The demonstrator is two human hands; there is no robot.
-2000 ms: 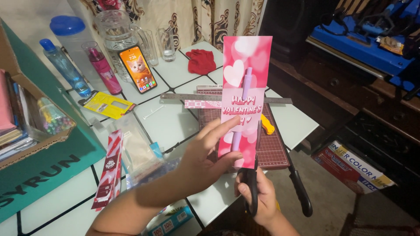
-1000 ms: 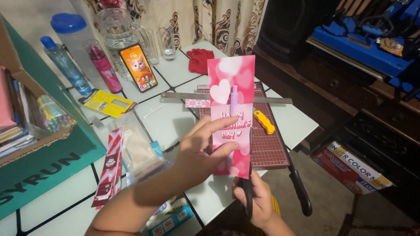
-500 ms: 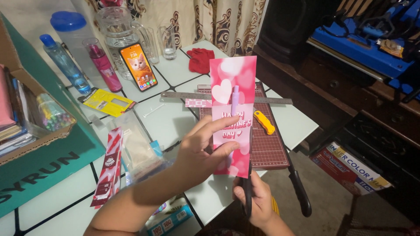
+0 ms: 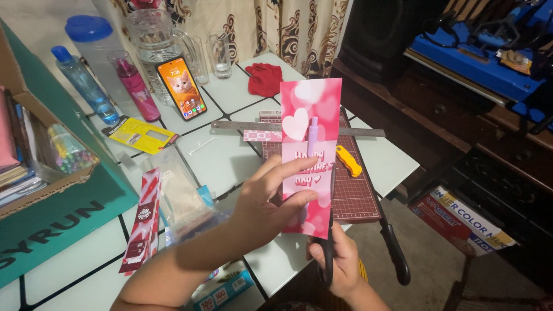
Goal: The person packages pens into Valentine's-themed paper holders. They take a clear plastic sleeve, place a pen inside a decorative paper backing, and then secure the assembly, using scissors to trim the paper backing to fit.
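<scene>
My left hand [image 4: 271, 198] holds a tall pink card with hearts [image 4: 310, 115] upright by its lower left part, thumb and fingers pinching it. A lilac pen-like item sits on the card's front. Below it, my right hand [image 4: 340, 262] grips black-handled scissors [image 4: 328, 253], their blade running up along the card's lower right edge. Both hands hover over the near edge of the white tiled table [image 4: 224, 155], in front of a dark red cutting mat [image 4: 360, 193].
On the mat lie a steel ruler [image 4: 242, 125], a yellow utility knife [image 4: 348, 161] and a paper trimmer arm [image 4: 394, 247]. A phone [image 4: 181, 87], bottles, a glass jug, a red cloth [image 4: 265, 78], plastic packets and a green cardboard box [image 4: 52, 219] crowd the table.
The card has come down and tilted slightly since two seconds ago, then stayed nearly still. My right hand with the scissors stays under its lower edge.
</scene>
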